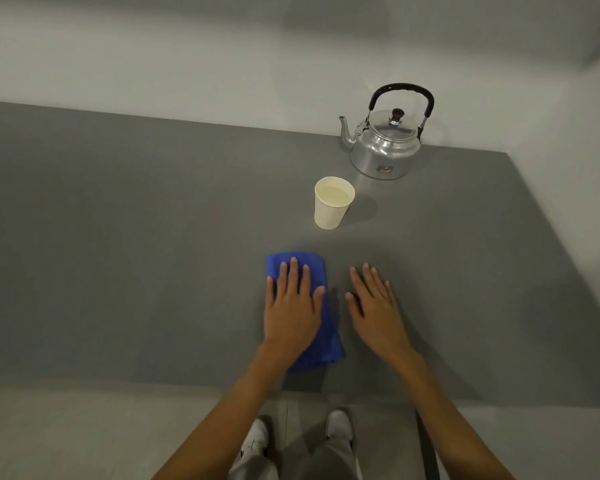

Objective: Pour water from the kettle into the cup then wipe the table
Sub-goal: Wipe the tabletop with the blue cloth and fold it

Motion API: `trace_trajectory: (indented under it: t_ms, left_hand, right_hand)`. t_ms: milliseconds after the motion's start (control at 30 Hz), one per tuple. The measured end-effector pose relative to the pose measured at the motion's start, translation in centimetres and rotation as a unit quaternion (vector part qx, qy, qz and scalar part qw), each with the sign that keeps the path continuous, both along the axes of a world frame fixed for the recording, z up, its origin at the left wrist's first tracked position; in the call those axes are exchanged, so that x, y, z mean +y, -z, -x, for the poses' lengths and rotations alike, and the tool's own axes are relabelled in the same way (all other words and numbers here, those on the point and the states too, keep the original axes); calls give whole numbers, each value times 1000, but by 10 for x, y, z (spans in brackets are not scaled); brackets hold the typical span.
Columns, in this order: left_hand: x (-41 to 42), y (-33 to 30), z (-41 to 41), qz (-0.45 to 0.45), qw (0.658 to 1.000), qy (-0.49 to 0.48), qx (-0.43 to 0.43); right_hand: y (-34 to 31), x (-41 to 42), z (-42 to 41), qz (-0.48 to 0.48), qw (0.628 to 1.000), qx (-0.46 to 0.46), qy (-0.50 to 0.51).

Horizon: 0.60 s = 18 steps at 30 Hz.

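A person stood at a grey table (118, 271) and looked down at both bare hands. The left hand (291, 306) lay flat on a blue cloth (328, 327), palm down, fingers stretched out and slightly spread, pressing rather than gripping. The cloth was folded into a long strip running from near to far, and its far end showed past the fingertips while its near end stuck out to the right of the wrist. The right hand (374, 306) was just to the right of the cloth, apart from it, also palm down with fingers straight and open, holding nothing. Whether it touched the table or hung just above it could not be told.

Farther off, a little right of the cloth, a white paper cup (331, 211) stood upright on the table with pale liquid in it, nearly up to the rim. Beyond the cup, at the far edge of the table by the wall, stood a shiny metal kettle (383, 150). Its lid was on, its black handle stood upright, and its spout pointed left. Nobody was touching the cup or the kettle.

Below the near table edge, the person's light trousers and white shoes (340, 427) showed against a pale floor.
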<state>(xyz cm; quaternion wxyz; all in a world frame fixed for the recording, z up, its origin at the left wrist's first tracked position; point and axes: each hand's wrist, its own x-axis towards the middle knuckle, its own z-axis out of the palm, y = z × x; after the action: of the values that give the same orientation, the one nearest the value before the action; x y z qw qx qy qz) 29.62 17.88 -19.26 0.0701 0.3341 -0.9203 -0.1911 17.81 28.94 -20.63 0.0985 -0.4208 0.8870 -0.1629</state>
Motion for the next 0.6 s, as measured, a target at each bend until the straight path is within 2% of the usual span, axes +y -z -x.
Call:
trace_trajectory:
  t_ms: [33,100,300,600]
  left_hand:
    - [2,5,10,8,999,-3,-46]
    - [1,12,30,28,996,-1,-84]
    - [13,15,62,48,995,38,-82]
    - [49,20,-28,63,992,103,-44]
  right_hand:
    - [1,7,5,-25,1000,10,-7]
    - [4,10,6,-45,998,36,-25]
    - [4,12,1,-6,996,83,-17]
    - [9,12,3,-7,995,100,-8]
